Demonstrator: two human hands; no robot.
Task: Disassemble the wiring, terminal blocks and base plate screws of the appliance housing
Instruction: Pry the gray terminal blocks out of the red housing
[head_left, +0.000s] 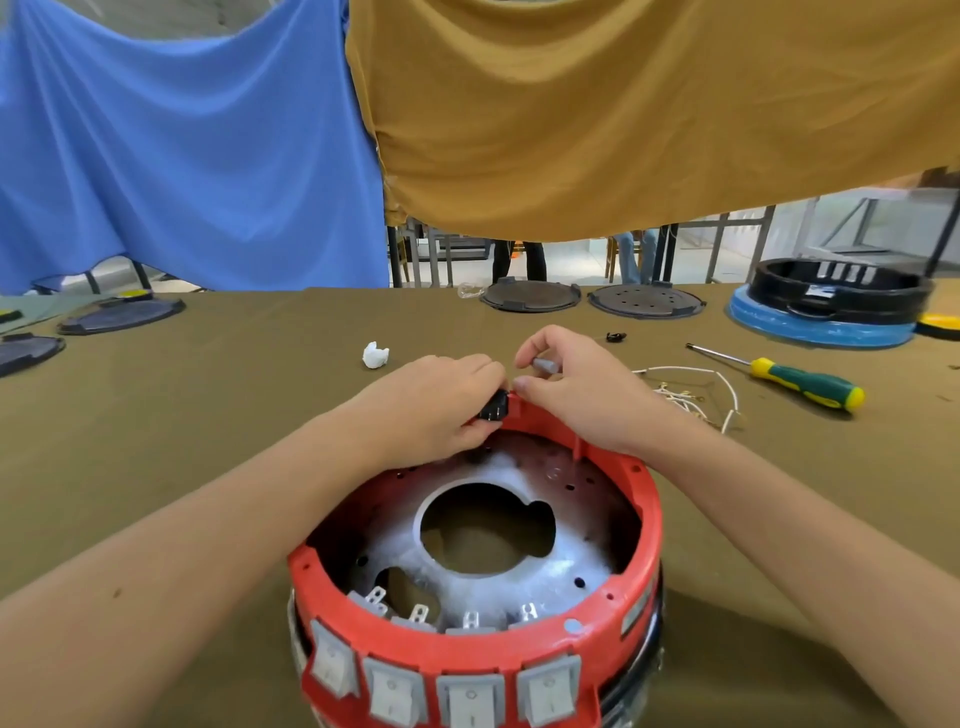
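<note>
Looking maybe halfway: loose white wire bundle (691, 395) lies right of the right hand (576, 395), which pinches a small grey piece (545, 365), left hand (436, 405) grips the black terminal block (492, 407) on the round red plastic housing (644, 530), grey spade tabs (470, 619) remain

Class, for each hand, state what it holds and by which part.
Left hand grips the black socket at the red housing rim, by its sides. Right hand holds a small grey piece by one end.

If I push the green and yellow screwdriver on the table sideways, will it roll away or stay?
The screwdriver would probably roll a little: its handle looks rounded and it lies flat on the table. The cloth covering should slow it quickly. It looks rigid, with a thin metal shaft, so it should lift as one stiff piece.
</note>
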